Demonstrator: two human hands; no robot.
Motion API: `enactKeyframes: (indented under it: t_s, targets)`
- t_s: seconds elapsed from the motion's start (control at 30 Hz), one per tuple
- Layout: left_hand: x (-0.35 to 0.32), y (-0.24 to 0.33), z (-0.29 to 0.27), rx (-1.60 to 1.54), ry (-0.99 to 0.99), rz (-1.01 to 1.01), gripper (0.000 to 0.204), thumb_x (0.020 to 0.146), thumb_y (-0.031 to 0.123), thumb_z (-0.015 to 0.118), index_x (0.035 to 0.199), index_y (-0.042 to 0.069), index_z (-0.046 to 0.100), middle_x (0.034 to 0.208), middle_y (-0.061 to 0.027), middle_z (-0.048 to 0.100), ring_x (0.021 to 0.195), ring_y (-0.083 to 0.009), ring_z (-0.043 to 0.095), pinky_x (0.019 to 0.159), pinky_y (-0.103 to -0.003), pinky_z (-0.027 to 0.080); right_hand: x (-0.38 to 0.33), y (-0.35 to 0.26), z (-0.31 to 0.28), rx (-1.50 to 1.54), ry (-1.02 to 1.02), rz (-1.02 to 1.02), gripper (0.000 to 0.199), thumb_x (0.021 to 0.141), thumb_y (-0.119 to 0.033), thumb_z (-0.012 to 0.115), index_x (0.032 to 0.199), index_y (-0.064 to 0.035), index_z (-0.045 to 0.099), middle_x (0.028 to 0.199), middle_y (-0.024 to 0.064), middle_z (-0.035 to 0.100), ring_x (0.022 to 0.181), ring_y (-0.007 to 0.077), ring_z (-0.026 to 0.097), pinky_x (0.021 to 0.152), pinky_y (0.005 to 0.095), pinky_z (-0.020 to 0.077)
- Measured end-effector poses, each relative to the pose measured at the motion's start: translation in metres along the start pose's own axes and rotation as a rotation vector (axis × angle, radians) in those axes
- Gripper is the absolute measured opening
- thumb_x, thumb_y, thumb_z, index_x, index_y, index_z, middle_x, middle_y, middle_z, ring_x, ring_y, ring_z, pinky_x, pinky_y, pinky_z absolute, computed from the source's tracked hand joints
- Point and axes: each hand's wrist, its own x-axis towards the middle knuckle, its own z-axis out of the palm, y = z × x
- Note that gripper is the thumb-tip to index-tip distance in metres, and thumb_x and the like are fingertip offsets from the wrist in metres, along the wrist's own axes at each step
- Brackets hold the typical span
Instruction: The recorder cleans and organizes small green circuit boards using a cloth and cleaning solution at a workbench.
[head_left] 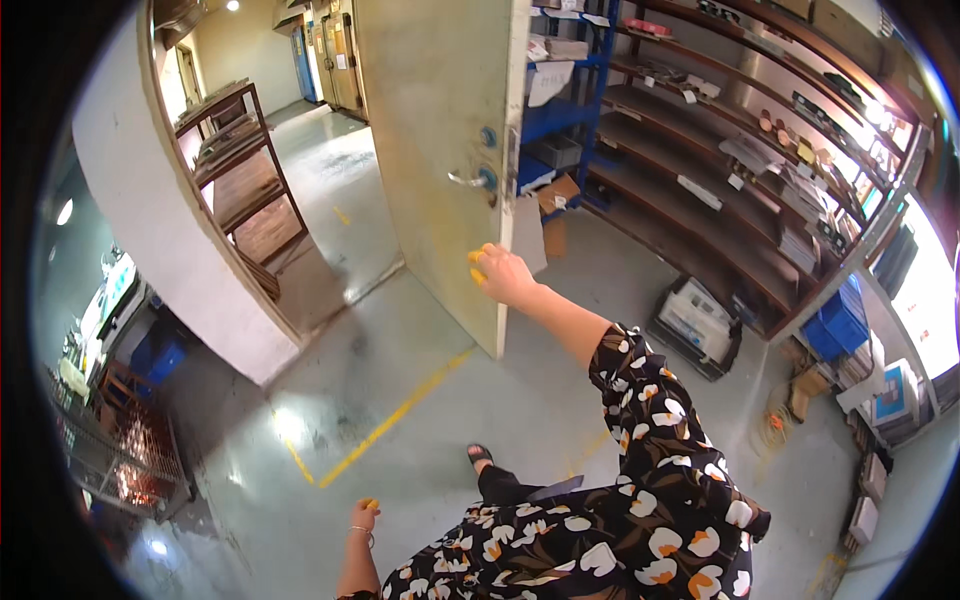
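Note:
My right hand [507, 277] is stretched out in front of the door's free edge, below its handle [470, 180]. Yellow covers sit on its fingertips, which are bent and slightly apart with nothing visible between them. Whether they touch the door cannot be told. The pale, worn door [430, 120] stands ajar, with blue round lock fittings near its edge. Low on the left, my left hand [367, 513] hangs beside my body over the floor, a bracelet at its wrist. Yellow shows at its fingertips too; its fingers look curled, but their inner side is hidden.
Through the doorway stands a brown rack [240, 160]. Right of the door are blue shelving [565, 115] and long brown shelves [690, 190] with assorted goods. A black crate [697, 325] and a blue bin [838, 318] stand further right. A wire cage [125, 450] is at left.

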Motion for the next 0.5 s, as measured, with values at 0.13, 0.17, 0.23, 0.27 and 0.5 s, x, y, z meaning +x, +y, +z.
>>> enactKeyframes:
  t_s: [0.13,0.17,0.23,0.27,0.5]
  targets:
    - [0.103,0.076,-0.026,0.074,-0.030,-0.072,0.025,0.078,0.012,0.049,0.100,0.000,0.055,0.085,-0.0104,0.059,0.069,-0.0189,0.060,0.056,-0.028,0.044,0.139,0.031,0.014,-0.054,0.381,-0.284,0.027,0.071,-0.016,0.059,0.095,-0.0043,0.056,0.098,0.0117,0.053,0.096,0.0273,0.048,0.079,0.0363,0.0429]
    - [0.118,0.087,-0.036,0.110,-0.052,-0.164,0.026,0.078,0.015,0.051,0.100,0.001,0.056,0.082,-0.0095,0.060,0.067,-0.0185,0.060,0.052,-0.028,0.042,0.166,0.038,0.016,-0.117,0.440,-0.334,0.027,0.070,-0.015,0.059,0.095,-0.0036,0.055,0.098,0.0121,0.053,0.098,0.0276,0.047,0.081,0.0361,0.0421]
    - [0.147,0.113,-0.053,0.130,-0.071,-0.300,0.026,0.077,0.023,0.054,0.096,0.004,0.057,0.076,-0.0076,0.059,0.062,-0.0189,0.060,0.046,-0.028,0.038,0.211,0.061,0.025,-0.170,0.438,-0.323,0.028,0.072,-0.018,0.058,0.096,-0.0022,0.055,0.101,0.0138,0.052,0.100,0.0294,0.046,0.080,0.0378,0.0423]
    - [0.169,0.127,-0.064,0.125,-0.065,-0.307,0.026,0.077,0.023,0.054,0.096,0.004,0.057,0.076,-0.0076,0.059,0.062,-0.0189,0.060,0.046,-0.028,0.038,0.232,0.064,0.035,-0.210,0.370,-0.123,0.029,0.073,-0.020,0.057,0.097,-0.0024,0.055,0.102,0.0145,0.052,0.100,0.0302,0.047,0.079,0.0385,0.0428]
    - [0.389,0.170,-0.180,0.449,-0.197,-0.009,0.026,0.075,0.028,0.052,0.075,0.003,0.057,0.064,-0.0140,0.058,0.060,-0.0268,0.058,0.050,-0.038,0.043,0.275,0.075,0.072,-0.486,0.000,0.637,0.038,0.082,-0.034,0.048,0.105,-0.0043,0.052,0.100,0.0178,0.053,0.091,0.0357,0.050,0.079,0.0424,0.0411]
